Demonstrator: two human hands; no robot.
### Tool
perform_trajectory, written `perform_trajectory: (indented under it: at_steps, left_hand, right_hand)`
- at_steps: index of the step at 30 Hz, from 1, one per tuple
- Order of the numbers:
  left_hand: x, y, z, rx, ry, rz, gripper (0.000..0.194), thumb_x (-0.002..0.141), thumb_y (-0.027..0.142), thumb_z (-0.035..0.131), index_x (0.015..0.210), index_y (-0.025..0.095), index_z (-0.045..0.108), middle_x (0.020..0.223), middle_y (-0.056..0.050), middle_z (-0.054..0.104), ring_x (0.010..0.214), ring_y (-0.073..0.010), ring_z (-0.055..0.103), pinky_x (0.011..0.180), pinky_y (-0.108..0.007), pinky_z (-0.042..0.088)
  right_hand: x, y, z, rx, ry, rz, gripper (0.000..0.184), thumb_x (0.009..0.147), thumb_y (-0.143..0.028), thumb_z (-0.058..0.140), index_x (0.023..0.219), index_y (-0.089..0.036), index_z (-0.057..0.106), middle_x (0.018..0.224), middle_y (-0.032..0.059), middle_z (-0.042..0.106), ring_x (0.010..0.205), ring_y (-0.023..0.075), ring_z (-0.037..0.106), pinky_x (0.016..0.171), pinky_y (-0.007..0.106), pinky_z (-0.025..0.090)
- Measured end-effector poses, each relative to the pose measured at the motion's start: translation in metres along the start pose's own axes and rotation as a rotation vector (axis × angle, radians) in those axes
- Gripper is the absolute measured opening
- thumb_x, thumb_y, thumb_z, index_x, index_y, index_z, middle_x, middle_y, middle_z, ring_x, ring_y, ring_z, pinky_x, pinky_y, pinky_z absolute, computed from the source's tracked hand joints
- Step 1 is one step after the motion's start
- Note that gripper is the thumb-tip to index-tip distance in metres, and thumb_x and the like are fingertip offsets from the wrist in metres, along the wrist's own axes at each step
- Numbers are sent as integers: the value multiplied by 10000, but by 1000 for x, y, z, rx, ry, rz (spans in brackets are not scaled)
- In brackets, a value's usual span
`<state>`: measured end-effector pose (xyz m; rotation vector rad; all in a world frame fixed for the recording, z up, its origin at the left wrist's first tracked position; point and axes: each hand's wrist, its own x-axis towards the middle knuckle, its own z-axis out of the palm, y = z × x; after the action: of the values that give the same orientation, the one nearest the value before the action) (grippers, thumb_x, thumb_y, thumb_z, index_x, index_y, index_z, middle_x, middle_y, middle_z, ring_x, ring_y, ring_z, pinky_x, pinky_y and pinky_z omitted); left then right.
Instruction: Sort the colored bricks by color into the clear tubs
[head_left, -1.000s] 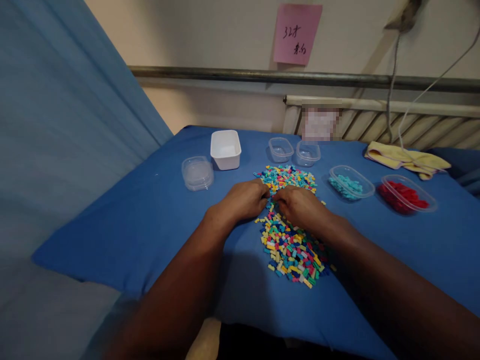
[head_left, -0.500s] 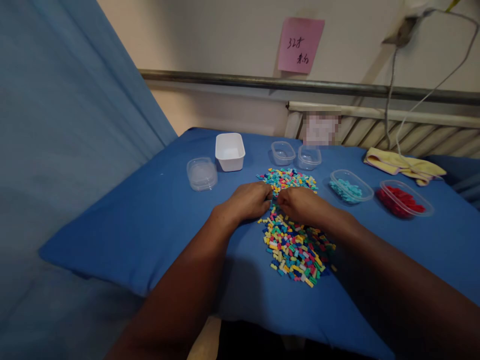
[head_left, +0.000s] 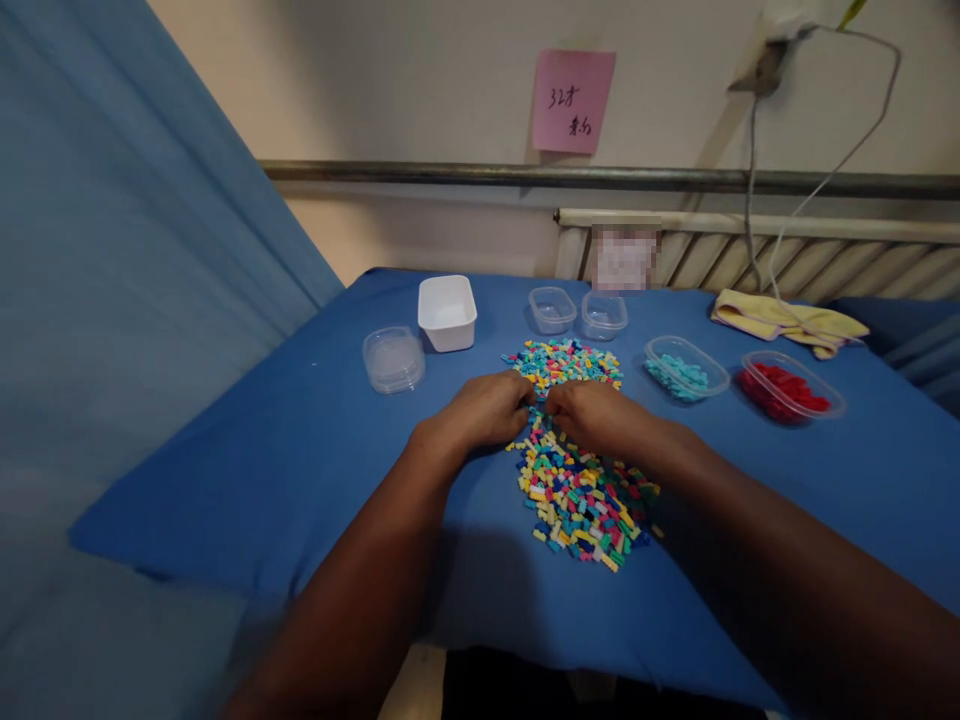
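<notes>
Small toy building bricks in many colours lie heaped on the blue-covered table, with a second patch of them behind. Between the two heaps, my left hand rests at the left with its fingers curled. Close to it on the right, my right hand is bent down over the bricks with its fingers pinched together. What either hand holds, if anything, is too small or hidden to make out. A clear tub of light-blue bricks and a clear tub of red bricks stand to the right.
A white plastic box stands at the back left beside stacked clear lids. Two small clear tubs stand behind the bricks. A yellow cloth lies at the back right, below a hanging cable. A blue curtain borders the left.
The view has shifted slightly, so everything sits a little further left. Both hands stay over the same spot between the heaps, with only slight finger movement.
</notes>
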<state>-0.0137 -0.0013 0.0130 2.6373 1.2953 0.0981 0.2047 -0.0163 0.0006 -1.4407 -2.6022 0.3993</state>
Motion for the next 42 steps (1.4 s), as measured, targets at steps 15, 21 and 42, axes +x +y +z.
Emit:
perform_trajectory:
  at_steps: [15,21,42]
  left_hand:
    - [0,4,-4,-13,-4,98,275,959,181,557,1128,243,765,1185,-60,770,1055,-233,705,852,-319,508]
    - [3,9,-9,-14,-28,-17,256,899,186,586,1102,221,738,1102,-72,777,939,-244,699,772,-328,495]
    - [8,14,-5,-151,120,-3,262,985,214,550,1186,220,717,1134,-70,763,991,-224,705,922,-361,554]
  right_hand:
    - [-69,66,-19,397,368,229,120,902,-313,668,950,-226,735,825,25,770,695,192,686,659,297,496]
    - [-82,76,-18,384,409,229,143,933,-337,644,979,-226,721,858,31,767,733,201,689,691,311,500]
    - [-76,72,-16,134,495,201,146,956,-254,646,1050,-220,753,968,73,795,818,223,706,758,325,493]
